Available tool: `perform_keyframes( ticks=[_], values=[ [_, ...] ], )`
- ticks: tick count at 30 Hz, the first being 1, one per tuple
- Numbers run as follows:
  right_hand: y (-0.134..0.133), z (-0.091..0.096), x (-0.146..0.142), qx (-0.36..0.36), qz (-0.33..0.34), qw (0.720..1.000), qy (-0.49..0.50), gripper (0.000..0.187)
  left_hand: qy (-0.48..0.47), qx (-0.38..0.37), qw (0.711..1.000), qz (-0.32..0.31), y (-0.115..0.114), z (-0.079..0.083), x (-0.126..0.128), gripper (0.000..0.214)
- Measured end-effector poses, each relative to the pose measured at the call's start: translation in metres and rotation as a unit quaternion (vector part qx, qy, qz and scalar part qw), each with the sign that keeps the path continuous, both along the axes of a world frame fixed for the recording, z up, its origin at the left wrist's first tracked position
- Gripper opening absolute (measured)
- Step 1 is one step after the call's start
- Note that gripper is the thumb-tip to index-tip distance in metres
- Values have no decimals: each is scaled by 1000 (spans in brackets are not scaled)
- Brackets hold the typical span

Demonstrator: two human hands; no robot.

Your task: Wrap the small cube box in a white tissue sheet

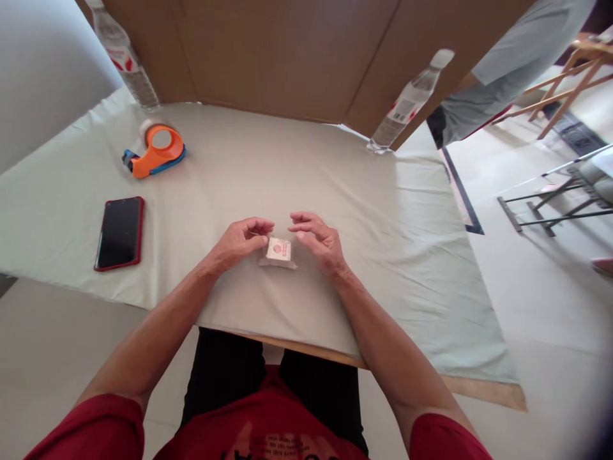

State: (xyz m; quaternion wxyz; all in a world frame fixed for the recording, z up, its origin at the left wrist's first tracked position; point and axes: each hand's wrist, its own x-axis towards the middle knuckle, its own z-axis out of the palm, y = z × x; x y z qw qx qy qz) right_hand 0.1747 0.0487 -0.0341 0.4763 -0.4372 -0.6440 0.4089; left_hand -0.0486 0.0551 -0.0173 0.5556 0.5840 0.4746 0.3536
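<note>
A small square packet in a clear wrapper, with a red print on its pale top, lies flat on the cloth-covered table close to the front edge. At its left side is my left hand, fingers bent and the thumb tip right by the wrapper's edge; whether it touches cannot be made out. My right hand hovers just right of the packet with its fingers spread loosely and a gap to the packet. Neither hand appears to grip anything.
An orange and blue tape dispenser and a phone in a red case lie to the left. A cardboard panel stands at the back, with a water bottle at its left and another bottle at its right. A person is behind it.
</note>
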Motion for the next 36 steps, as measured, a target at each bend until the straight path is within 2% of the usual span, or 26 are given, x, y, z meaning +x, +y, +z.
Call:
perform_keyframes(
  ticks=[5,10,12,14,16,18,19,21,23,27,32,36],
  values=[
    [-3,0,-1,35,61,995,-69,20,15,-14,999,-25,-1,-2,2,44],
    [-5,2,-8,179,57,963,-192,14,22,-9,999,-34,0,0,3,43],
    [-6,4,-11,200,58,958,-195,12,25,-4,999,-33,0,0,3,42],
    [-5,5,-11,160,53,978,-124,13,29,0,999,-21,0,1,2,41],
    [-2,4,-6,102,12,995,-2,18,31,5,999,-3,0,2,1,41],
    [3,3,0,57,-46,993,90,17,27,10,999,14,1,2,0,42],
    [5,2,3,39,-63,992,105,16,25,11,999,21,1,2,0,42],
    [8,1,7,7,-51,995,81,13,30,12,999,26,1,3,0,44],
    [7,2,7,-11,-2,1000,26,11,50,14,998,23,2,2,-1,45],
    [3,6,5,6,73,996,-58,18,101,27,994,4,3,0,-3,48],
    [3,2,1,24,87,991,-99,32,183,100,978,-27,1,-2,-1,54],
    [3,-3,-5,66,64,990,-106,18,221,140,963,-65,-3,-1,1,60]
  ],
)
